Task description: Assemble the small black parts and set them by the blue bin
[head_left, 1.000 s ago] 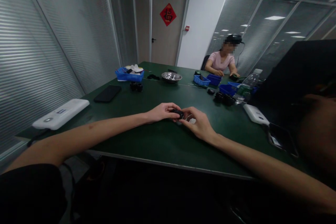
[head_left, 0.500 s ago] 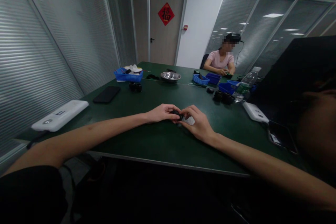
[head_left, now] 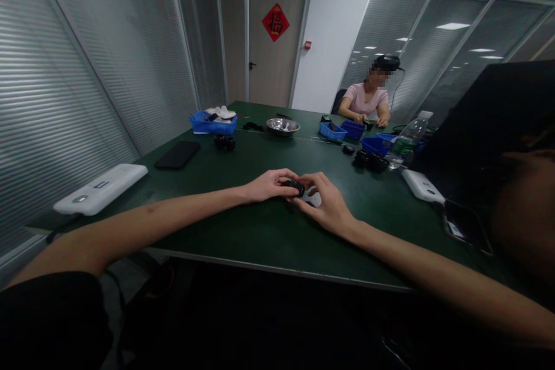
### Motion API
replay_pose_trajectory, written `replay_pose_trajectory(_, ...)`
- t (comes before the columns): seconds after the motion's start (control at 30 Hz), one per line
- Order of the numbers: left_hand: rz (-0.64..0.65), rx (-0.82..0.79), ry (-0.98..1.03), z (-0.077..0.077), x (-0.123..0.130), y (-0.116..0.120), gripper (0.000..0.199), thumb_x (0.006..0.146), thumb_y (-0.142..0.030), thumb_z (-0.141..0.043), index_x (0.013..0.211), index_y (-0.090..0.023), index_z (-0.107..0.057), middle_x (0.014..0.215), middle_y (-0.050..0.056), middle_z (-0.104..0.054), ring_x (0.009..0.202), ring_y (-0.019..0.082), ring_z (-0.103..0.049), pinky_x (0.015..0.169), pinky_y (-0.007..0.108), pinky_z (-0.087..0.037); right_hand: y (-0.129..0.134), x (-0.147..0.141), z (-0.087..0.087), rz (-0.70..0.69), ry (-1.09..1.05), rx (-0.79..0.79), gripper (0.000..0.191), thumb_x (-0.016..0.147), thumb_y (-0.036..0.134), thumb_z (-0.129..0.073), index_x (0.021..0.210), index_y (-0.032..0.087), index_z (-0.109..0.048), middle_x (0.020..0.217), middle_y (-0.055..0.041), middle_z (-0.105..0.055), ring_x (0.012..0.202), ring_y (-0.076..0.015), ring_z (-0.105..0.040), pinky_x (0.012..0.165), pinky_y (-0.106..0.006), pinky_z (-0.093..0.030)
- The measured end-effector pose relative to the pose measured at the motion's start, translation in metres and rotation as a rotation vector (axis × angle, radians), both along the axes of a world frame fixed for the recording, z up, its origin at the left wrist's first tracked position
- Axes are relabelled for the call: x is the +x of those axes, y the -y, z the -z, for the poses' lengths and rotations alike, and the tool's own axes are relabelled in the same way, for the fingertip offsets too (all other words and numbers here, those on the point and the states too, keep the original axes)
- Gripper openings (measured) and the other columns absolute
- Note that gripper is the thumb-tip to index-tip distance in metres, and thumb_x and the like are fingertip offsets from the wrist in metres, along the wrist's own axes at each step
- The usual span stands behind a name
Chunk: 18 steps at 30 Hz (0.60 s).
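Observation:
My left hand (head_left: pixel 269 186) holds a small black rounded object (head_left: pixel 297 187) between thumb and fingers, just above the table. From the other side my right hand (head_left: pixel 326 202) reaches round it, with the thumb at its lower edge and the fingertips at its upper edge. What kind of object it is does not show. Under my right palm a whitish piece (head_left: pixel 314 200) is partly visible; the hand covers the rest.
On the green table (head_left: pixel 243 237) are a black phone (head_left: pixel 177 155), white power banks (head_left: pixel 102 189), blue baskets (head_left: pixel 214 125), a metal bowl (head_left: pixel 282 130), black items (head_left: pixel 369 162) and a water bottle (head_left: pixel 406 141). A co-worker (head_left: pixel 366 98) sits across. Another person's head is at far right.
The black object has turned a little, and more of it shows between my hands. My right fingers have loosened slightly round it. The co-worker's hands have moved apart.

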<state>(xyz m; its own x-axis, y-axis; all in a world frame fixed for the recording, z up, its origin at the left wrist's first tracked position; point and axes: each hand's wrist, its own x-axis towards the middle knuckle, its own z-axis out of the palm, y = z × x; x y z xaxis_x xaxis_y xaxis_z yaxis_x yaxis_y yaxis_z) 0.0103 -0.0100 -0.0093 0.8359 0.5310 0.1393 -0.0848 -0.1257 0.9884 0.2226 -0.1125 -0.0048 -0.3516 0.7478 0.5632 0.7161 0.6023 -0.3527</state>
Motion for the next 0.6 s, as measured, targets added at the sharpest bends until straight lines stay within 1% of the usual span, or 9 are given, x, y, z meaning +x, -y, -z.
replay_pose_trajectory(0.07, 0.006, -0.006, 0.005, -0.0001, -0.0004, -0.0002, 0.047, 0.082, -0.028, -0.082, 0.121, -0.012, -0.059, 0.106, 0.009, -0.071, 0.087, 0.017, -0.072, 0.088, 0.038, -0.056, -0.0006, 0.0011, 0.0006, 0.013, 0.006, -0.025, 0.032, 0.095, 0.033, -0.069, 0.123, 0.024, -0.057, 0.106, -0.0062, -0.063, 0.092, -0.0223, -0.064, 0.079, -0.038, -0.056)
replay_pose_trajectory(0.13, 0.012, -0.004, 0.001, -0.0001, -0.0005, -0.0005, 0.047, 0.082, -0.028, -0.081, 0.12, -0.013, -0.059, 0.107, 0.009, -0.071, 0.086, 0.016, -0.072, 0.088, 0.038, -0.056, -0.0007, 0.0016, 0.0006, 0.004, 0.016, -0.023, 0.027, 0.095, 0.031, -0.068, 0.119, 0.024, -0.058, 0.104, -0.0056, -0.064, 0.091, -0.022, -0.064, 0.079, -0.038, -0.055)
replay_pose_trajectory(0.27, 0.016, 0.021, -0.015, -0.0006, 0.0005, -0.0003, 0.045, 0.081, -0.028, -0.082, 0.117, -0.012, -0.061, 0.107, 0.008, -0.07, 0.083, 0.015, -0.071, 0.087, 0.037, -0.055, 0.0013, -0.0001, -0.0015, -0.033, 0.02, 0.013, 0.026, 0.094, 0.027, -0.069, 0.118, 0.024, -0.058, 0.113, -0.0077, -0.06, 0.098, -0.0228, -0.063, 0.082, -0.038, -0.056)
replay_pose_trajectory(0.37, 0.005, 0.03, -0.001, -0.0013, 0.0004, 0.0003, 0.045, 0.081, -0.027, -0.082, 0.119, -0.013, -0.061, 0.112, 0.01, -0.07, 0.089, 0.017, -0.071, 0.089, 0.038, -0.055, 0.0024, -0.0002, -0.0025, -0.008, 0.004, -0.014, 0.036, 0.094, 0.034, -0.07, 0.125, 0.024, -0.055, 0.113, -0.0081, -0.062, 0.097, -0.0232, -0.064, 0.08, -0.038, -0.057)
replay_pose_trajectory(0.43, 0.012, 0.021, 0.01, -0.0014, 0.0002, 0.0004, 0.045, 0.083, -0.027, -0.081, 0.121, -0.013, -0.06, 0.114, 0.011, -0.07, 0.092, 0.018, -0.071, 0.09, 0.038, -0.055, 0.0025, 0.0007, -0.0022, 0.014, 0.003, -0.035, 0.034, 0.096, 0.037, -0.068, 0.125, 0.023, -0.055, 0.108, -0.0072, -0.064, 0.094, -0.0229, -0.065, 0.077, -0.037, -0.056)
replay_pose_trajectory(0.5, 0.028, 0.007, 0.012, -0.001, 0.0003, 0.0003, 0.045, 0.084, -0.026, -0.08, 0.121, -0.012, -0.059, 0.112, 0.01, -0.07, 0.089, 0.017, -0.071, 0.089, 0.038, -0.055, 0.0026, 0.0011, -0.0017, 0.013, 0.016, -0.015, 0.027, 0.097, 0.035, -0.067, 0.12, 0.024, -0.058, 0.105, -0.0062, -0.064, 0.093, -0.0226, -0.064, 0.078, -0.037, -0.056)
replay_pose_trajectory(0.6, 0.037, -0.002, 0.0, -0.0008, 0.001, 0.0005, 0.045, 0.083, -0.025, -0.08, 0.12, -0.012, -0.059, 0.107, 0.008, -0.071, 0.084, 0.015, -0.071, 0.087, 0.037, -0.056, 0.0033, -0.0001, -0.0012, -0.021, 0.026, 0.04, 0.023, 0.095, 0.027, -0.069, 0.116, 0.024, -0.059, 0.112, -0.0067, -0.061, 0.1, -0.0228, -0.064, 0.084, -0.037, -0.055)
